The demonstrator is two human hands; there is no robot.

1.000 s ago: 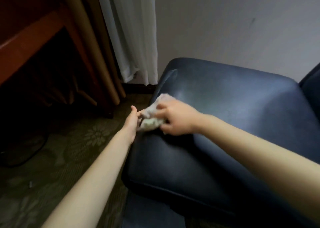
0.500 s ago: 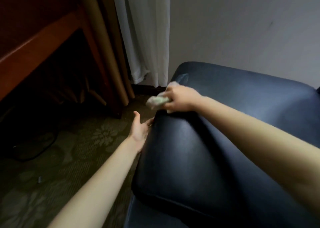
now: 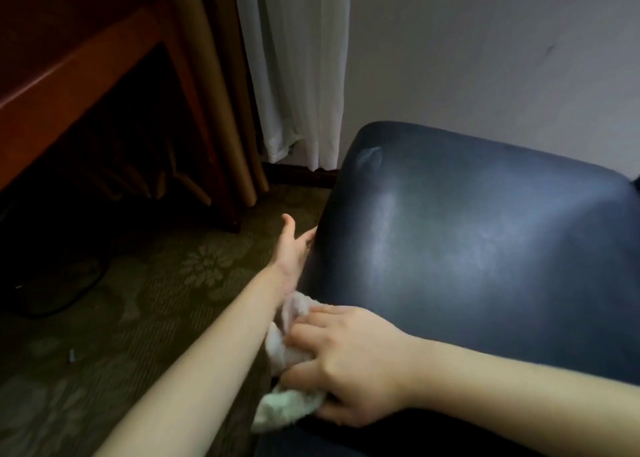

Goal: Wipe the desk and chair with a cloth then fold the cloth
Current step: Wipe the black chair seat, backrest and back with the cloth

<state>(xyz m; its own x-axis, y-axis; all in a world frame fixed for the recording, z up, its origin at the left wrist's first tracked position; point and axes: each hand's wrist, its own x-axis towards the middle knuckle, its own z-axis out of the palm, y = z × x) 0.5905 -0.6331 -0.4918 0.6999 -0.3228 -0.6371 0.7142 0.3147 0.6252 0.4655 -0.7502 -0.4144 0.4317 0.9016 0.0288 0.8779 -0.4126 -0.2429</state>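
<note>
Gripping crumpled cloth [image 3: 282, 352] in curled right hand [image 3: 349, 359] at near left edge of chair seat [image 3: 467, 248]; resting left hand [image 3: 292, 248] farther along that edge, fingers straight, holding nothing

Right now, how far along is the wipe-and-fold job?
Done: unclear; the desk shows no sign of wiping either way. In hand: the right hand grips the bunched cloth at the near left edge of the chair seat, while the left hand rests open against the seat's left side. Left: folding, since the cloth is crumpled, not folded.
</note>
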